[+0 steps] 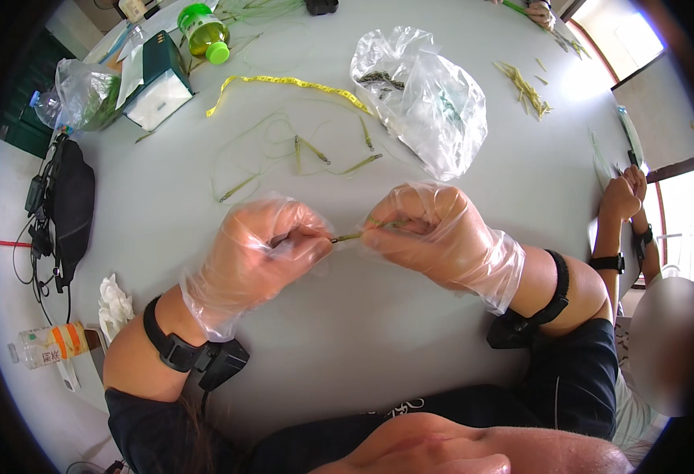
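Both my hands wear clear plastic gloves and meet above the near middle of the table. Between them runs a slim green stick-like piece point(350, 236) with a small dark tip at its left end. My left hand point(266, 241) pinches that tip between thumb and fingertips. The fingers of my right hand point(426, 233) are closed on the piece's other end, and some green strand shows through the glove. Just beyond my hands lie several similar slim green pieces point(312, 149) with small dark ends, among thin curling green strands point(244, 150).
A clear plastic bag point(442, 110) holding small dark pieces lies beyond my right hand, touching a yellow tape measure point(284, 80). Farther left are a green-capped bottle point(205, 35) and a thick book point(160, 83). Yellowish pieces point(527, 91) lie far right. A co-worker's hands point(625, 193) are at the right edge.
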Motion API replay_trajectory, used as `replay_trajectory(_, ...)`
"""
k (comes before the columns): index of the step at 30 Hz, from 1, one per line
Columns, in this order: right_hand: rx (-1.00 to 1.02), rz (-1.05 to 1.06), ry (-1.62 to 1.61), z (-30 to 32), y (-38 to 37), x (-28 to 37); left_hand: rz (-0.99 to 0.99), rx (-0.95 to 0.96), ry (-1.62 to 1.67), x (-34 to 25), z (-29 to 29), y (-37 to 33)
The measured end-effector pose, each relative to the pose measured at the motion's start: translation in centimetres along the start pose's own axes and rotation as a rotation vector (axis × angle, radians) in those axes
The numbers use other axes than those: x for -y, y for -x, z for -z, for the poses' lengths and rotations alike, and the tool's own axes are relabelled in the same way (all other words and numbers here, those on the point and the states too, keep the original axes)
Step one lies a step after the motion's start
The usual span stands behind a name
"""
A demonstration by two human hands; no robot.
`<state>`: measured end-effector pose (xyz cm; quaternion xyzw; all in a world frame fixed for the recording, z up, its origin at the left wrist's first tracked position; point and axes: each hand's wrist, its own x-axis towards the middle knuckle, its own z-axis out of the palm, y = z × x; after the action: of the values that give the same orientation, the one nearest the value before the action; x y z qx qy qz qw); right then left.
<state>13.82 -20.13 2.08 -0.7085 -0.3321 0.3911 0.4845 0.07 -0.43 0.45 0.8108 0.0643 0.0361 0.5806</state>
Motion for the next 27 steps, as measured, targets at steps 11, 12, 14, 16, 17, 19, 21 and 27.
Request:
replay_trajectory(11, 0.024, 0.011, 0.021, 0.04, -0.09, 0.17, -0.044, -0.004, 0.017, 0.20, 0.10, 0.03)
replay_trajectory(12, 0.041, 0.017, 0.037, 0.06, -0.13, 0.20, -0.017, -0.004, 0.063, 0.27, 0.12, 0.07)
replay_trajectory(14, 0.046, 0.041, 0.048, -0.01, -0.25, -0.29, -0.003, 0.021, 0.082, 0.24, 0.18, 0.08)
replay_trajectory(16, 0.050, 0.063, 0.061, -0.08, -0.33, -0.66, 0.010, 0.048, 0.104, 0.14, 0.21, 0.01)
replay_trajectory(17, 0.047, 0.076, 0.068, -0.11, -0.35, -0.73, -0.023, 0.073, 0.052, -0.01, 0.23, -0.05)
replay_trajectory(19, 0.044, 0.090, 0.075, -0.09, -0.34, -0.70, -0.057, 0.097, 0.000, -0.32, 0.25, -0.11)
replay_trajectory(21, 0.063, 0.105, 0.118, 0.00, -0.27, -0.49, -0.029, 0.120, -0.044, -0.59, 0.27, -0.15)
replay_trajectory(27, 0.066, 0.150, 0.191, -0.03, -0.31, -0.48, 0.012, 0.118, 0.062, -0.35, -0.38, -0.28)
